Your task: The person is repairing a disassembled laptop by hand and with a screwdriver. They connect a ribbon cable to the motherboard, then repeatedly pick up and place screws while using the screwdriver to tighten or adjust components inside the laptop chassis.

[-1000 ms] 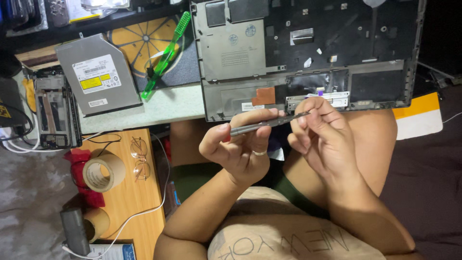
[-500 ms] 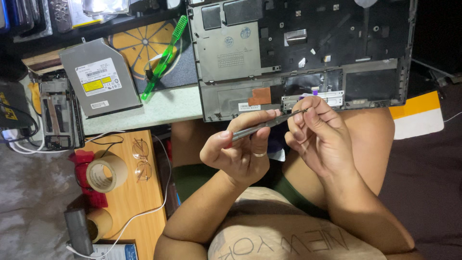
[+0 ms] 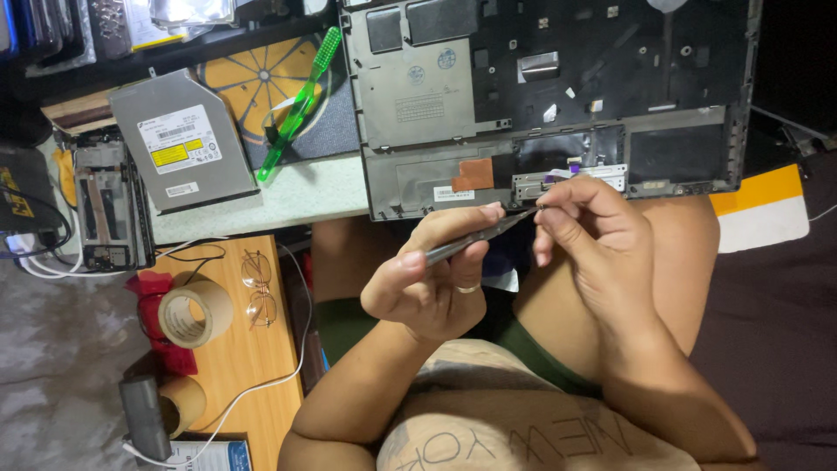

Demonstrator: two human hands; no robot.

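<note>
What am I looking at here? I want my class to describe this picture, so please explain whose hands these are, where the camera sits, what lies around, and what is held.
No machine here: a seated person works with two bare hands. The one picture comes from a camera on the person's head, looking down. The left hand, wearing a ring, holds slim grey metal tweezers. The right hand pinches at the tweezers' tip with its fingers. Just above lies an opened dark grey laptop base, underside up. To its left are a flat silver disc drive and a translucent green plastic toothbrush. Lower left, a small wooden table carries a roll of tan tape and wire-framed glasses.
</note>
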